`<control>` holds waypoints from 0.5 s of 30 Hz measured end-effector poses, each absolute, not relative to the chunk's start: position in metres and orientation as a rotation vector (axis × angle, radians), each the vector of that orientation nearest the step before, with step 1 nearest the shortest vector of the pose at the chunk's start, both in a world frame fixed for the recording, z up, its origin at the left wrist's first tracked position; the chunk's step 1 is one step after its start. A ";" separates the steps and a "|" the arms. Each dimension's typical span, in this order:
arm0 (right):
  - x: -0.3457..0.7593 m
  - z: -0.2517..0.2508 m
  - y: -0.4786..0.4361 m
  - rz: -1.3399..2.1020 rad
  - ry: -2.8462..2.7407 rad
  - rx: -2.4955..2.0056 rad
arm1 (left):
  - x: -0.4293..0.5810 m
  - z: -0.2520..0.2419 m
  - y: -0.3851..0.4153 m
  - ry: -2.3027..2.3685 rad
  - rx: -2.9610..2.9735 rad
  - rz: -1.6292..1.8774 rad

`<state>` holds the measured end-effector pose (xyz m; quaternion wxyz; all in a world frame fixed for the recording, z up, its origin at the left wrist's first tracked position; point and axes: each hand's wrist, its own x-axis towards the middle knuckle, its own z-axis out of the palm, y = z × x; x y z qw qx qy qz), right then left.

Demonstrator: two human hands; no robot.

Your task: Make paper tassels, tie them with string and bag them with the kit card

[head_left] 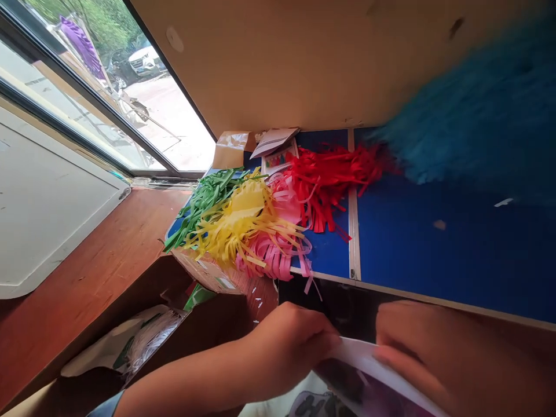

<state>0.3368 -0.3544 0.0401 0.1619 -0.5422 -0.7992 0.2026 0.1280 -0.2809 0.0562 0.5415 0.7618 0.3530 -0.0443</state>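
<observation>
At the bottom of the head view, my left hand (297,344) is closed on one end of a white-edged piece (358,354), whose lower part looks purple and runs out of frame. My right hand (419,350), smeared by motion, pinches the same white edge farther right. Whether the piece is paper or plastic I cannot tell. Beyond the hands, fringed paper bundles lie on a blue table (417,249): green (212,197), yellow (243,214), pink (278,255) and red (330,174).
A blurred blue fringed mass (478,116) fills the upper right. Papers (275,142) and a brown packet (230,150) sit by the wall. An open cardboard box (208,324) holding wrapped material stands at lower left. A window (182,139) is at upper left.
</observation>
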 end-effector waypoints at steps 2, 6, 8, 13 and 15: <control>0.342 0.041 -0.361 0.560 -2.278 -1.573 | 0.129 0.056 -0.281 0.843 1.792 -0.115; 0.345 0.042 -0.371 0.436 -2.304 -1.571 | 0.130 0.058 -0.282 0.833 1.764 -0.150; 0.345 0.043 -0.375 0.395 -2.306 -1.610 | 0.130 0.059 -0.283 0.825 1.765 -0.167; 0.352 0.044 -0.380 0.362 -2.297 -1.689 | 0.129 0.064 -0.281 0.806 1.798 -0.181; 0.356 0.044 -0.381 0.366 -2.290 -1.678 | 0.129 0.069 -0.279 0.754 1.849 -0.213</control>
